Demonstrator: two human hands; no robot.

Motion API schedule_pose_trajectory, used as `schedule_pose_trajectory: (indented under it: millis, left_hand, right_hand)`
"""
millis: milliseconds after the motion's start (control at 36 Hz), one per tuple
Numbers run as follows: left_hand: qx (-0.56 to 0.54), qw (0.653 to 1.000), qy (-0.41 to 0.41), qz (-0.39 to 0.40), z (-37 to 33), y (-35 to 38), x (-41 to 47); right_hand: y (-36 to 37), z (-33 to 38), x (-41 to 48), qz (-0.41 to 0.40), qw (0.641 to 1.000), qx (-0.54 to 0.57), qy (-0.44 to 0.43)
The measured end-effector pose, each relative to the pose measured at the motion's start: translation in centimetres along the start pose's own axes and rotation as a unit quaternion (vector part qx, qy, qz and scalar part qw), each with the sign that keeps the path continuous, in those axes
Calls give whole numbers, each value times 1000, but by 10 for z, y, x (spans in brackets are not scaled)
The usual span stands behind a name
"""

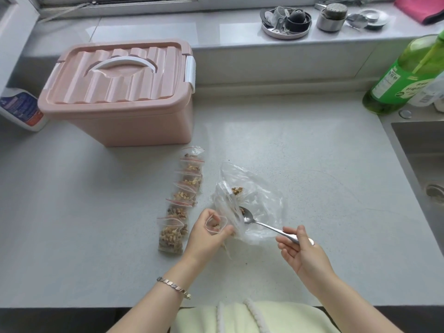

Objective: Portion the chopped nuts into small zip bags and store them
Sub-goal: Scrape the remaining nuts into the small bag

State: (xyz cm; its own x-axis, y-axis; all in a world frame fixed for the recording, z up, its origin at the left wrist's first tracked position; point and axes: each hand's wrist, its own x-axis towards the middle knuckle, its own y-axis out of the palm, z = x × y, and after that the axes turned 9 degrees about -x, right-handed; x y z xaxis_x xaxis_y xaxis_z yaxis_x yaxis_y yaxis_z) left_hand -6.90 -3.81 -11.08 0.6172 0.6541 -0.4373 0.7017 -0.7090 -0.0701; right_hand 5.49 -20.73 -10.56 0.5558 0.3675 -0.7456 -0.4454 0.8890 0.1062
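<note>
My left hand (206, 234) holds a small zip bag (216, 224) with its red-lined mouth spread open and a few nut pieces inside. My right hand (300, 251) grips the handle of a metal spoon (249, 218), whose bowl lies inside the mouth of a large clear plastic bag (254, 200). A small heap of chopped nuts (237, 190) sits deeper in that bag. Left of it, several filled small zip bags (185, 195) lie in an overlapping row on the grey counter (96, 224).
A pink lidded storage box (120, 92) with a white handle stands at the back left, a white bottle (22, 109) beside it. At the right are a green bottle (403, 75) and the sink (422, 159). Metal dishes (286, 22) sit on the window ledge.
</note>
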Motion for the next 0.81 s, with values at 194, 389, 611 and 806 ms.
schedule_pose_trajectory:
  millis: [194,389,611,806]
  left_hand:
    - [39,999,-21,-14,-1,-4,1]
    - [137,988,32,-66,-12,-9,-12]
    - [198,972,99,-83,-23,-6,-29]
    - [223,970,83,-41,-30,3,-29]
  right_hand:
    - [-4,5,0,-7,1000,10,-12]
    - [-16,18,-3,-41,997,-26,-56]
    - [-14,56,-27,-63,983,-76,-153]
    - [14,87,-63,-16,965,-144,-217]
